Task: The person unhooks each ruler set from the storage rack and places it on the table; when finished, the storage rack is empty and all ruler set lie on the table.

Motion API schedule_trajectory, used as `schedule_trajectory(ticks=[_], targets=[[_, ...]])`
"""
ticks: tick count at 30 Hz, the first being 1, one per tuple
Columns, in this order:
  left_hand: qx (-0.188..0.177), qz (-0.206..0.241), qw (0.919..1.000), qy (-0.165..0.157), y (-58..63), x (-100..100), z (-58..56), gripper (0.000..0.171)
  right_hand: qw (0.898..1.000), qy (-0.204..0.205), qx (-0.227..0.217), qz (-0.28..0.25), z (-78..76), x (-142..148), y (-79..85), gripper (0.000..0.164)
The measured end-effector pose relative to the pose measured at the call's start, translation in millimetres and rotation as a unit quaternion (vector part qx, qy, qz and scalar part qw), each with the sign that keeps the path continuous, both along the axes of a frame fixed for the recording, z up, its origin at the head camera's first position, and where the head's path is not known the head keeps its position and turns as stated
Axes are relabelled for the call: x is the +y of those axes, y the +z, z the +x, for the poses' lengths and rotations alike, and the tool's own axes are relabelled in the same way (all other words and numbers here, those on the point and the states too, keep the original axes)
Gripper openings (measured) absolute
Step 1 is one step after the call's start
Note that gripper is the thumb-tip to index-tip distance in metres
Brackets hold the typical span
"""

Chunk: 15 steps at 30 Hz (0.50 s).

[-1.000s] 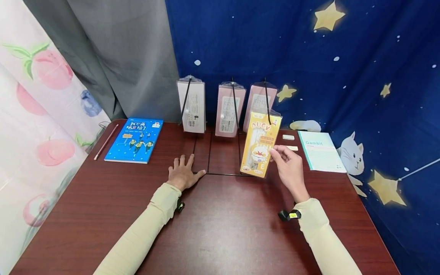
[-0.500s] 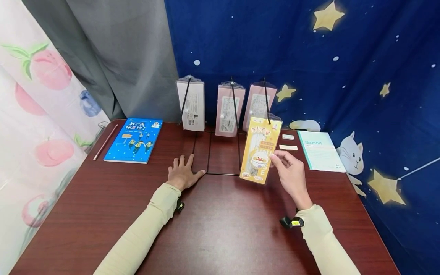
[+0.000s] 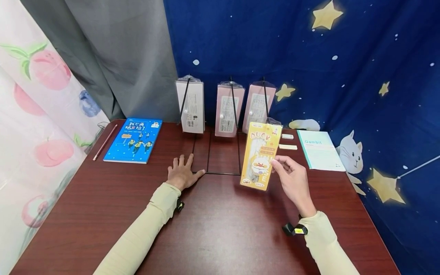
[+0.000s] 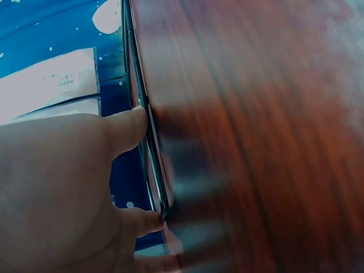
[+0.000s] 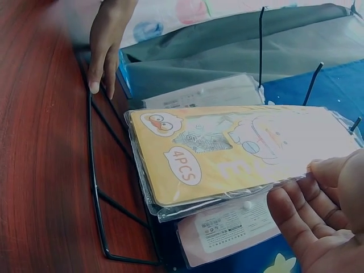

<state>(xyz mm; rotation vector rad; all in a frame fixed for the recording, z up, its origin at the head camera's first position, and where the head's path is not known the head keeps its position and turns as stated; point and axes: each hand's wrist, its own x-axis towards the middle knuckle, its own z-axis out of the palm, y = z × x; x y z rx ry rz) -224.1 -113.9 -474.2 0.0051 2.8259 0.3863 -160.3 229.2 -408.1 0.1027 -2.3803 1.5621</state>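
Note:
My right hand [image 3: 293,181] pinches the right edge of a yellow plastic-sleeved packet [image 3: 256,152] printed DUCK, its thumb on the front. In the right wrist view the packet [image 5: 227,153] shows a duck picture, "4PCS" and a clear window. Its clear top tab overlaps the tip of the right-hand hook in the head view. My left hand [image 3: 182,174] lies with fingers spread over the left side of the black wire rack base [image 3: 223,174]. On the rack's hooks hang a white packet [image 3: 190,107] at left and pink packets [image 3: 229,110] in the middle and at right [image 3: 256,101].
A blue book [image 3: 133,140] and a pencil [image 3: 104,142] lie at the table's left. Two small pale blocks [image 3: 288,147] sit right of the rack, beside a green-and-white notebook [image 3: 321,151]. Curtains [image 3: 282,38] hang behind the table [image 3: 220,229].
My right hand has drawn the yellow packet down and toward me, so its top has slid from along the right hook to the hook's tip. The left hand stays put.

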Motion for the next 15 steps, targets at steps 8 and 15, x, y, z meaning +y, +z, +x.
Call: schedule_trajectory(ticks=[8, 15], targets=[[-0.009, 0.005, 0.9999, -0.001, -2.3, -1, -1.3, 0.088, 1.000, 0.005, 0.002, -0.005, 10.3, 0, 2.1, 0.027], [-0.005, 0.005, 1.0000, -0.002, -1.3, 0, -1.4, 0.087, 1.000, 0.006, 0.007, -0.012, 19.4, -2, 6.0, 0.025]])
